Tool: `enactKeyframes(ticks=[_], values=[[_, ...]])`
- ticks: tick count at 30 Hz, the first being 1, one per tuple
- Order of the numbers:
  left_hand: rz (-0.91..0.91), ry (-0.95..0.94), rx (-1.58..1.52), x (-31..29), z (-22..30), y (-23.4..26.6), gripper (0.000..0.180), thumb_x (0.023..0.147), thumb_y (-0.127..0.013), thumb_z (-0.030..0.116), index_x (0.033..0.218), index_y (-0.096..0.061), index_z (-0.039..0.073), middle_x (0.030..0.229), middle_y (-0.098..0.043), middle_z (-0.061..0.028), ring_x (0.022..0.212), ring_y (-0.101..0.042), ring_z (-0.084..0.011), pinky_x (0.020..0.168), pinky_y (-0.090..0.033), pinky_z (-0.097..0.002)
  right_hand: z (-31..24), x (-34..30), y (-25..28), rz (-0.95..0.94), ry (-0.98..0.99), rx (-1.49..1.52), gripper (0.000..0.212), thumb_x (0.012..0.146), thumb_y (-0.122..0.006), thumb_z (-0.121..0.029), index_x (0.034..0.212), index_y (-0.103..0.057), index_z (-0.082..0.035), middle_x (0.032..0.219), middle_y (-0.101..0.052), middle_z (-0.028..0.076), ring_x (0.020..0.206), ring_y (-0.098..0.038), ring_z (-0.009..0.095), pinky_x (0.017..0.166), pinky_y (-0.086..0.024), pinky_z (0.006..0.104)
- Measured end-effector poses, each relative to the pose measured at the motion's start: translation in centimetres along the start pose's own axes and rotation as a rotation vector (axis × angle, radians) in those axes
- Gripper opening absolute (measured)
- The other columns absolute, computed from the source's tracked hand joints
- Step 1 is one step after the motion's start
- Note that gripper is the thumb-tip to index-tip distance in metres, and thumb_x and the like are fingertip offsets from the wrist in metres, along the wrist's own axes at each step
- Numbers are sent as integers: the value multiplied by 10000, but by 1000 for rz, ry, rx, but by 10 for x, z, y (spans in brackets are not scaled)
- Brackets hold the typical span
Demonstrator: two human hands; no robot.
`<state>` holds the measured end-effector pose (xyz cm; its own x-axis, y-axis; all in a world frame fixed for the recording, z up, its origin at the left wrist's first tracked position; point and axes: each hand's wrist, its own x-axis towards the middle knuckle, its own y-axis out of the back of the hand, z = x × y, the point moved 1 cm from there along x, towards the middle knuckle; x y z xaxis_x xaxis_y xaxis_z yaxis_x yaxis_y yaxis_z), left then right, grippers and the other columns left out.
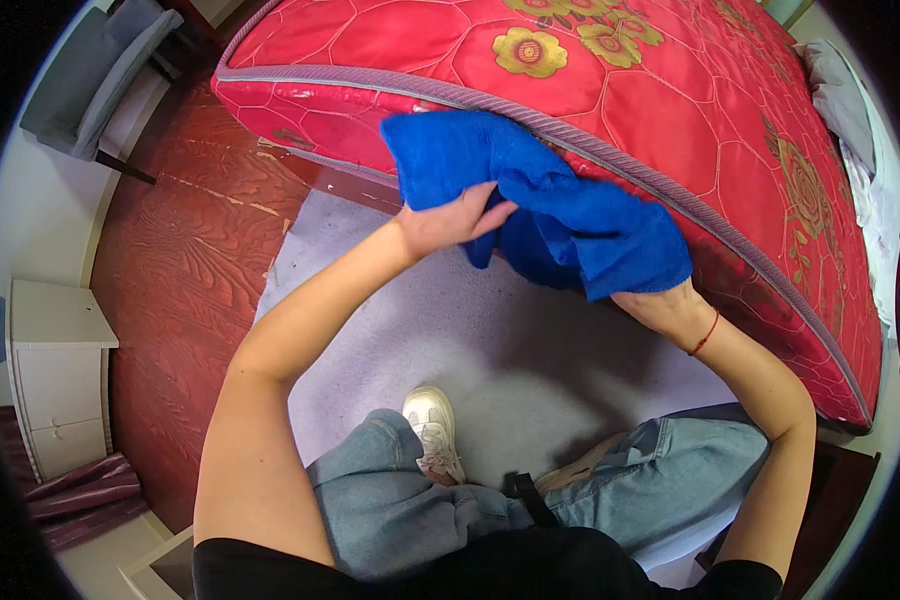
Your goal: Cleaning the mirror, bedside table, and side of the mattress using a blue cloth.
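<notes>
A quilted red mattress point(690, 110) with golden flowers and ribbed edging is largest, its near edge slanting down to the right-hand corner. Wooden floor point(180, 250) shows beyond its left corner, and a pale grey rug point(345, 300) lies below the near edge. A grey chair point(100, 85) stands left of that corner. The blue cloth point(600, 235) is bunched at the mattress's near edge, about midway between the corners. One pale shoe point(428, 425) rests on the rug. The left hand point(450, 217) touches the cloth's left part, thumb apart from the visible finger; whether they pinch it, I cannot tell. The right hand point(662, 308) reaches beneath its right end, fingers hidden, state unclear. Smallest is a red bracelet point(706, 335) at the right wrist.
</notes>
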<state>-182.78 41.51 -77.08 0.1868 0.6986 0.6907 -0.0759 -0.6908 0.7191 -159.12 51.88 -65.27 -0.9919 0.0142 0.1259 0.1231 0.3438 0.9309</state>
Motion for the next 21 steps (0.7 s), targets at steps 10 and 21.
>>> enactKeyframes(ticks=[10, 21], values=[[-255, -18, -195, -33, 7, -18, 467, 794, -687, 320, 1182, -628, 67, 1222, -612, -153, 1098, -603, -357, 977, -455, -485, 31, -27, -89, 64, 64, -507, 386, 949, -543, -83, 1333, -560, -53, 1334, -591, 112, 1254, -550, 226, 1050, -428, 338], [-378, -128, -357, -90, 33, -45, 517, 834, -647, 226, 1318, -530, 90, 1368, -541, -152, 1257, -519, -352, 1096, -407, -430, 8, -18, -59, -405, -197, 405, 532, 1036, -328, -134, 1537, -212, 4, 1567, -310, 116, 1429, -332, 188, 1194, -276, 303]])
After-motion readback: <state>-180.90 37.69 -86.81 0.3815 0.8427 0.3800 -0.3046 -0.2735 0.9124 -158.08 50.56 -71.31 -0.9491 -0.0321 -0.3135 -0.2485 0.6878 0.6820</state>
